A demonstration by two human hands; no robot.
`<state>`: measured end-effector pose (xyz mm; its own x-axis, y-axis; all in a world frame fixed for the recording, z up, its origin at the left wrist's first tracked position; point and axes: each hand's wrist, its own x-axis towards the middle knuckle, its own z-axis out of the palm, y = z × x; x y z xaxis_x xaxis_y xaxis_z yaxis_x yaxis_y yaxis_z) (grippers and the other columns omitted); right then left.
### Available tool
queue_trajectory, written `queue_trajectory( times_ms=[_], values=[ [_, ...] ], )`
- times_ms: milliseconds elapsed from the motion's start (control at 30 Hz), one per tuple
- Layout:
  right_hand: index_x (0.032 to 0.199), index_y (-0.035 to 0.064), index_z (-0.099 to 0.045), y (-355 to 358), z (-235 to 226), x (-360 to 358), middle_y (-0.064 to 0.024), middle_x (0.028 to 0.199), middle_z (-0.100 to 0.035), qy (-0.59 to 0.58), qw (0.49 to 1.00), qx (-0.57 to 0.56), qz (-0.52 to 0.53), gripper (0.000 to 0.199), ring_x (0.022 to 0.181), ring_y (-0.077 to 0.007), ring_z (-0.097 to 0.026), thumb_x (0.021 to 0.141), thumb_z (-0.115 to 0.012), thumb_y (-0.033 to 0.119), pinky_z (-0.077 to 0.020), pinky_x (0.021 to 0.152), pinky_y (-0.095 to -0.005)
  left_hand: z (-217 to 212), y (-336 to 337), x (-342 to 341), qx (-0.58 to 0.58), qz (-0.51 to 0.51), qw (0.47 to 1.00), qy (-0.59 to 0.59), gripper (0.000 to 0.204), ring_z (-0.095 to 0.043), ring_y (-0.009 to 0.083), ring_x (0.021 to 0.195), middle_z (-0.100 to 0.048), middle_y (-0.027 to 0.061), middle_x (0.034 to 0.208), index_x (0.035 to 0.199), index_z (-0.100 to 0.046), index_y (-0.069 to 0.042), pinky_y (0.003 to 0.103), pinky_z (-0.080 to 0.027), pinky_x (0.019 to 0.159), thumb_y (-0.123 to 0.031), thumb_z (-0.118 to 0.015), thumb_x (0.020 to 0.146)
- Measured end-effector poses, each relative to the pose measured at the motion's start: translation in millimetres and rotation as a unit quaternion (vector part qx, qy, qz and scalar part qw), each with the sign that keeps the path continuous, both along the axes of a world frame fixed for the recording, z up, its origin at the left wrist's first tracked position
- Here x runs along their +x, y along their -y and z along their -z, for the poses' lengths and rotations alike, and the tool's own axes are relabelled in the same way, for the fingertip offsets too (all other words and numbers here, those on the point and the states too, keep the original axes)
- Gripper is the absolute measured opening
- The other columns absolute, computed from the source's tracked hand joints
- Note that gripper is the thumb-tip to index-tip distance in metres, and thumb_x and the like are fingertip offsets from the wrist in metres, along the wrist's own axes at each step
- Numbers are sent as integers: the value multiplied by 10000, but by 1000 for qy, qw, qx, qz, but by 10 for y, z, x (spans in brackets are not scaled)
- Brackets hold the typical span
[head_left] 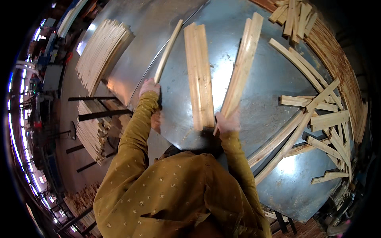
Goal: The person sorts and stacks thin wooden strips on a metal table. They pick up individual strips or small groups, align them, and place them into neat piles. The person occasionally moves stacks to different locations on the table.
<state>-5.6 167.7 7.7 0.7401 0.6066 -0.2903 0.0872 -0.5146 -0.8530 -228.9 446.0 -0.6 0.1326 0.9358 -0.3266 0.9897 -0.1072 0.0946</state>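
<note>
My left hand (150,86) is closed around the near end of a narrow wooden strip (169,50), which points away over the metal tabletop (166,115). At the near end of a pair of pale wooden strips (243,65), my right hand (228,121) is closed, its fingers slightly blurred. These strips lean outward to the right and appear to lie side by side. Between my hands, more wooden strips (199,75) lie next to each other on the metal, touching neither hand.
A neat stack of strips (101,53) stands at the far left, above another stack (90,131) by dark metal bars (105,115). Loose, crossed wood pieces (327,119) cover the table's right side. Short offcuts (295,18) lie at the far right, near a brown board (333,55).
</note>
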Motion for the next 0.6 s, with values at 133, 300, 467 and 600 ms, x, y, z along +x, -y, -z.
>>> queue_trajectory(
  times_ms=[133, 300, 467, 600],
  values=[
    [1538, 48, -67, -531, -16, -427, -269, 1447, -386, -74, 996, -42, -10, 998, 1294, -349, -464, 770, -702, 13, -383, 1128, -378, -210, 877, 350, -129, -63, 981, 127, 570, -604, 409, 1094, -585, 232, 1231, 1341, -496, -49, 441, -492, 953, -411, -585, 909],
    [1516, 38, -153, -792, 681, -1038, -180, 1378, -455, -330, 895, 287, 86, 914, 1236, -284, -507, 763, -657, -88, -443, 1050, -361, 84, 1114, 200, -90, 31, 977, 188, 768, -545, 398, 1206, -488, 253, 1374, 1447, -371, 14, 424, -461, 1005, -511, -556, 919],
    [1340, 48, -409, -911, 353, -1281, -60, 1059, -608, -445, 837, 313, 65, 689, 952, -169, -604, 737, -706, -106, -535, 832, -294, -234, 967, 160, -134, 5, 980, 145, 938, -474, 401, 1283, -406, 254, 1444, 1506, -218, 23, 437, -425, 1048, -549, -606, 872],
    [1279, 18, -461, -688, 220, -1157, -79, 1023, -607, -357, 909, 216, -3, 601, 856, -172, -613, 737, -699, -81, -537, 678, -269, -206, 1085, 250, -129, 38, 985, 106, 1040, -459, 387, 1280, -397, 245, 1439, 1525, -111, 12, 451, -417, 1053, -446, -707, 806]
  ],
)
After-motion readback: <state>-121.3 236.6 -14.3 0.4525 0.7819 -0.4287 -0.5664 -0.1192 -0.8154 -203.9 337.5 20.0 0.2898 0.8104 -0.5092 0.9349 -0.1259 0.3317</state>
